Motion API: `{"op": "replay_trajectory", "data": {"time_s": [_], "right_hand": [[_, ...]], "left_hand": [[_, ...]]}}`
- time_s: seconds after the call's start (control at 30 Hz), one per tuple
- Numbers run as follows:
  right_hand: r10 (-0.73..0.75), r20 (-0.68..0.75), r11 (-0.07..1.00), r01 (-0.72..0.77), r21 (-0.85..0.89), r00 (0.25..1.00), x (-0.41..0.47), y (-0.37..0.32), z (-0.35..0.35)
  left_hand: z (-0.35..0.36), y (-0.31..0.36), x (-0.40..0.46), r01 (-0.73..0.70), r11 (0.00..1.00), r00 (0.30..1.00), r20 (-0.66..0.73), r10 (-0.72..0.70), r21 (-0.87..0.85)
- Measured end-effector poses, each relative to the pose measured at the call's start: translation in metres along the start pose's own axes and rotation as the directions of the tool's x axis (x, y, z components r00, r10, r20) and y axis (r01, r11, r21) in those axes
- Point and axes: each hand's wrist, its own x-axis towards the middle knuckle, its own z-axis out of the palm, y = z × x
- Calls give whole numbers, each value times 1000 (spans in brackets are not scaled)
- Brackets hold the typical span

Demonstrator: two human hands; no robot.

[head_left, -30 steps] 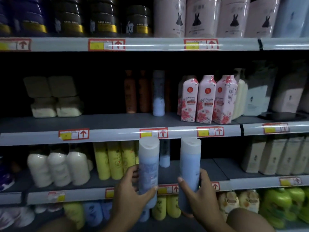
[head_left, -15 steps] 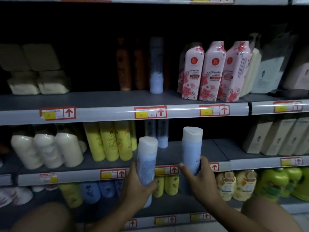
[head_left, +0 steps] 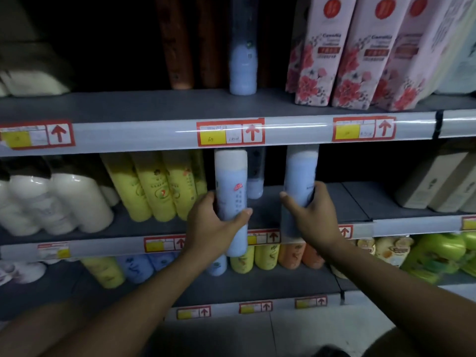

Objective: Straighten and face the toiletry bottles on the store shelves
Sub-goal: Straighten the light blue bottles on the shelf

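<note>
I hold two tall light-blue bottles with white caps upright in front of the middle shelf (head_left: 355,202). My left hand (head_left: 215,226) grips the left blue bottle (head_left: 230,181) around its lower half, with its printed label facing me. My right hand (head_left: 313,213) grips the right blue bottle (head_left: 300,173) at mid-height. Both caps reach up to the price rail (head_left: 154,136) of the shelf above. Behind them, one more blue bottle (head_left: 255,186) stands deep on the middle shelf.
Yellow bottles (head_left: 152,186) and white bottles (head_left: 77,202) stand to the left on the middle shelf, beige cartons (head_left: 438,186) to the right. Above are a blue bottle (head_left: 243,63), brown bottles (head_left: 177,47) and pink floral cartons (head_left: 347,55). The lower shelf holds mixed coloured bottles (head_left: 265,256).
Both hands have carried the blue bottles forward toward the middle shelf. The view has dropped and come closer to the shelves.
</note>
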Motion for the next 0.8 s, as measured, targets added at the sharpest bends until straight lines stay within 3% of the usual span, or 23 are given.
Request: {"op": "replay_trajectory", "data": {"time_s": [0.3, 0.53, 0.7, 0.8], "right_hand": [[55, -54, 998, -55, 2, 997, 51, 18, 31], [57, -76, 998, -59, -23, 995, 70, 27, 48], [7, -46, 999, -9, -50, 999, 78, 31, 51], [25, 1, 987, -25, -160, 1000, 76, 33, 46]], "left_hand": [[29, -4, 45, -72, 977, 954, -271, 126, 201], [56, -24, 63, -36, 981, 917, -384, 108, 188], [60, -27, 72, -17, 979, 906, -411, 101, 202], [55, -30, 62, -43, 976, 930, -347, 117, 215]]}}
